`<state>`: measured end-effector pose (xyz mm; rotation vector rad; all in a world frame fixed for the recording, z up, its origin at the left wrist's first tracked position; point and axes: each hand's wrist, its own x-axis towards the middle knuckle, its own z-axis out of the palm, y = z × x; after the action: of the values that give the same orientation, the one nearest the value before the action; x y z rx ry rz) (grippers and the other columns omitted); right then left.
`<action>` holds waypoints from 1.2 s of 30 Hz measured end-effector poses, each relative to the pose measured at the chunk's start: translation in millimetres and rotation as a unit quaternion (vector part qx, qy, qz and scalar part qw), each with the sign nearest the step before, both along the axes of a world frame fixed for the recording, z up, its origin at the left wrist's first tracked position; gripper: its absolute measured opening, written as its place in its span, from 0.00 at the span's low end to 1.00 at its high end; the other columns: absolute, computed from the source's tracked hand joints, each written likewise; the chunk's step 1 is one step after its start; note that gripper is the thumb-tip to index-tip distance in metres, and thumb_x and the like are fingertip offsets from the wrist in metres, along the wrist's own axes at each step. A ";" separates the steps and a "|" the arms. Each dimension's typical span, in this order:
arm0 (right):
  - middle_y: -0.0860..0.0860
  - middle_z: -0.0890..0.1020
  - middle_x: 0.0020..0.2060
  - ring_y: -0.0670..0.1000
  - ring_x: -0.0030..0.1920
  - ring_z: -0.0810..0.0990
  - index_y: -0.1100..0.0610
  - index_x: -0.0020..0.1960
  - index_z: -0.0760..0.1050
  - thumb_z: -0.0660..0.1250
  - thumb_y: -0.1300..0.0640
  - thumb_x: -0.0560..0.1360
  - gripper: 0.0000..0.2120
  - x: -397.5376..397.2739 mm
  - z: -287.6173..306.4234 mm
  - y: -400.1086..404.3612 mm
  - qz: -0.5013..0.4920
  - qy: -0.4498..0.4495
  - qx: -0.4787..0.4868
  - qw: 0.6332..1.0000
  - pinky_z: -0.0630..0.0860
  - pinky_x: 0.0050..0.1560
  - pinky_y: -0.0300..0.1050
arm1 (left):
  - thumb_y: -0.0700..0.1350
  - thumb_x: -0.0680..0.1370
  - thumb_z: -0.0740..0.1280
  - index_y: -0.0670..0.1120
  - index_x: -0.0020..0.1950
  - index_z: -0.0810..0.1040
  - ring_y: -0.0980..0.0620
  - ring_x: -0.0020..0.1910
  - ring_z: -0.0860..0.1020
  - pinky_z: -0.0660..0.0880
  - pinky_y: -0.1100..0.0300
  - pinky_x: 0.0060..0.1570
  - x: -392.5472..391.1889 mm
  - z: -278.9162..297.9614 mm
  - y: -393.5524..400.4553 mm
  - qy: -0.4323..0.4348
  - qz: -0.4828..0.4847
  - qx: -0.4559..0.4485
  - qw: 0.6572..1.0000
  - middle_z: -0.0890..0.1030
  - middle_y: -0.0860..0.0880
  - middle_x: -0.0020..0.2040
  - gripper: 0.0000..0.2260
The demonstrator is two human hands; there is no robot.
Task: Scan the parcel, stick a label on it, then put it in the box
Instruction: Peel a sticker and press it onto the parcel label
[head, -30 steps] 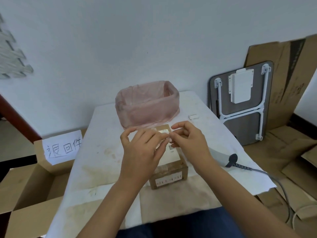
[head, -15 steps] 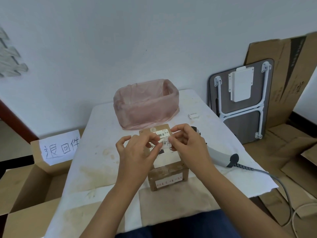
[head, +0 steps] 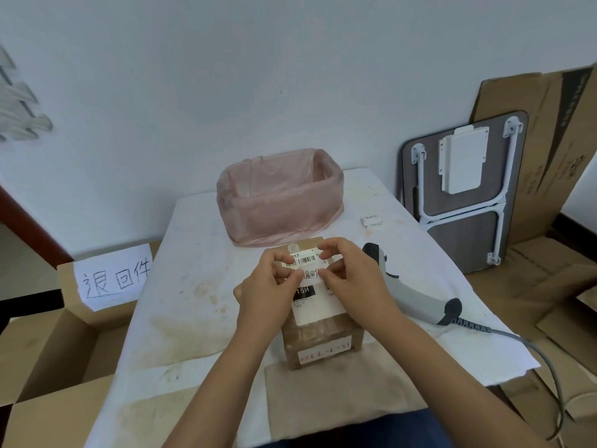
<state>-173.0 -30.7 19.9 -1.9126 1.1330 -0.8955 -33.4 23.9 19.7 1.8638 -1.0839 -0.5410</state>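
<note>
A small brown cardboard parcel (head: 323, 342) lies on the white table (head: 193, 286), with a white shipping label and barcode on its top. Above that top I hold a small white label (head: 310, 273) with handwritten characters, stretched between both hands. My left hand (head: 268, 292) pinches its left end, my right hand (head: 352, 279) pinches its right end. The label hovers at or just over the parcel's top; I cannot tell if it touches. A grey handheld scanner (head: 416, 295) lies on the table right of the parcel. An open cardboard box (head: 58, 344) with a handwritten paper sign stands left of the table.
A bin lined with a pink plastic bag (head: 279, 198) stands at the table's far side. A small white piece (head: 371, 220) lies to the right of it. The scanner's cable (head: 529, 347) trails off the right edge. A folded table (head: 465, 195) and flattened cardboard lean against the wall at right.
Both hands have drawn apart and lowered, spreading the small label out over the parcel's top. The parcel and scanner have not moved.
</note>
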 end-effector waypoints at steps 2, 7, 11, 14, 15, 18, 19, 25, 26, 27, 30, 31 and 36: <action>0.44 0.77 0.51 0.44 0.42 0.79 0.45 0.59 0.71 0.67 0.61 0.75 0.17 2.5 -2.1 -3.7 -0.004 0.015 -0.011 1.000 0.79 0.49 0.42 | 0.51 0.75 0.69 0.58 0.47 0.72 0.62 0.46 0.79 0.65 0.47 0.63 0.6 -0.9 -4.3 -0.022 0.001 0.006 1.000 0.83 0.59 0.39 0.06; 0.43 0.76 0.51 0.44 0.42 0.78 0.45 0.59 0.71 0.67 0.61 0.75 0.17 4.8 -8.3 -6.4 -0.006 0.031 -0.036 0.999 0.78 0.50 0.44 | 0.49 0.76 0.68 0.56 0.51 0.71 0.61 0.45 0.78 0.62 0.53 0.63 0.7 -0.7 -9.3 -0.054 -0.008 0.020 0.998 0.82 0.60 0.38 0.07; 0.43 0.76 0.52 0.44 0.43 0.77 0.45 0.60 0.71 0.67 0.61 0.75 0.17 4.2 -12.2 -6.0 -0.003 0.035 -0.055 0.998 0.77 0.50 0.42 | 0.51 0.77 0.66 0.58 0.51 0.69 0.56 0.49 0.78 0.55 0.59 0.54 1.7 -2.0 -10.3 -0.071 -0.022 0.040 0.996 0.81 0.60 0.39 0.07; 0.43 0.75 0.53 0.43 0.43 0.77 0.48 0.60 0.71 0.66 0.60 0.75 0.15 4.2 -13.4 -4.5 -0.005 0.046 -0.060 0.997 0.76 0.50 0.41 | 0.50 0.77 0.67 0.57 0.52 0.69 0.60 0.46 0.78 0.56 0.57 0.56 3.3 -0.8 -11.7 -0.080 -0.034 0.043 0.995 0.81 0.60 0.39 0.08; 0.43 0.75 0.53 0.43 0.43 0.77 0.49 0.60 0.71 0.66 0.59 0.75 0.15 4.1 -14.3 -4.0 -0.008 0.049 -0.062 0.997 0.76 0.50 0.41 | 0.50 0.77 0.68 0.57 0.52 0.70 0.62 0.45 0.78 0.56 0.57 0.56 3.6 -0.6 -11.6 -0.083 -0.036 0.040 0.995 0.81 0.60 0.39 0.08; 0.41 0.73 0.54 0.44 0.43 0.77 0.48 0.61 0.71 0.67 0.59 0.75 0.16 3.4 -17.3 -3.3 -0.017 0.054 -0.066 0.996 0.75 0.49 0.40 | 0.50 0.76 0.68 0.56 0.53 0.70 0.63 0.44 0.78 0.55 0.57 0.55 4.0 -0.5 -10.6 -0.087 -0.035 0.034 0.995 0.82 0.59 0.40 0.08; 0.41 0.73 0.53 0.44 0.43 0.77 0.48 0.61 0.71 0.67 0.59 0.75 0.16 3.1 -18.0 -3.1 -0.018 0.051 -0.065 0.996 0.75 0.49 0.38 | 0.50 0.77 0.68 0.56 0.53 0.71 0.63 0.44 0.78 0.55 0.58 0.55 4.0 -0.6 -10.2 -0.088 -0.034 0.033 0.995 0.82 0.59 0.40 0.08; 0.41 0.72 0.54 0.43 0.50 0.75 0.50 0.60 0.72 0.68 0.59 0.74 0.15 2.2 -23.6 -3.9 -0.027 0.046 -0.060 0.997 0.70 0.50 0.30 | 0.51 0.77 0.68 0.57 0.52 0.69 0.62 0.45 0.78 0.54 0.57 0.55 3.2 -1.2 -10.1 -0.099 -0.036 0.037 0.994 0.81 0.60 0.39 0.08; 0.41 0.71 0.54 0.43 0.51 0.74 0.50 0.60 0.73 0.69 0.58 0.74 0.15 2.3 -24.7 -4.4 -0.030 0.045 -0.056 0.997 0.68 0.50 0.27 | 0.51 0.77 0.68 0.57 0.52 0.69 0.61 0.45 0.78 0.54 0.57 0.55 3.2 -1.6 -10.2 -0.100 -0.036 0.037 0.994 0.81 0.60 0.39 0.08; 0.41 0.71 0.54 0.43 0.53 0.73 0.50 0.60 0.73 0.69 0.58 0.74 0.15 2.5 -25.5 -4.6 -0.035 0.043 -0.051 0.997 0.67 0.50 0.24 | 0.51 0.77 0.68 0.57 0.52 0.69 0.61 0.45 0.78 0.54 0.58 0.55 3.2 -1.7 -10.1 -0.101 -0.035 0.037 0.994 0.81 0.60 0.39 0.08; 0.41 0.69 0.55 0.44 0.57 0.71 0.50 0.59 0.74 0.70 0.59 0.73 0.16 3.6 -27.3 -5.4 -0.048 0.033 -0.043 0.997 0.67 0.54 0.28 | 0.51 0.77 0.67 0.58 0.52 0.69 0.62 0.44 0.77 0.54 0.58 0.55 3.3 -2.2 -10.0 -0.109 -0.032 0.039 0.993 0.81 0.60 0.40 0.09; 0.41 0.69 0.56 0.45 0.58 0.71 0.50 0.59 0.74 0.70 0.59 0.73 0.16 3.9 -27.4 -5.3 -0.049 0.031 -0.042 0.997 0.69 0.56 0.33 | 0.51 0.77 0.67 0.58 0.53 0.69 0.62 0.44 0.77 0.53 0.59 0.55 3.2 -2.2 -9.8 -0.110 -0.032 0.040 0.993 0.81 0.60 0.40 0.09; 0.43 0.68 0.58 0.44 0.57 0.73 0.49 0.58 0.72 0.70 0.57 0.73 0.15 1.6 -25.6 -7.2 -0.031 0.044 -0.031 0.998 0.72 0.54 0.37 | 0.51 0.77 0.67 0.57 0.53 0.69 0.62 0.43 0.77 0.54 0.58 0.56 2.1 -2.6 -9.7 -0.122 -0.035 0.036 0.991 0.81 0.60 0.39 0.09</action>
<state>-171.5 -37.9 -5.8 -1.9951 1.2351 -0.8960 -31.3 14.2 17.1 1.9998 -1.3091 -0.4025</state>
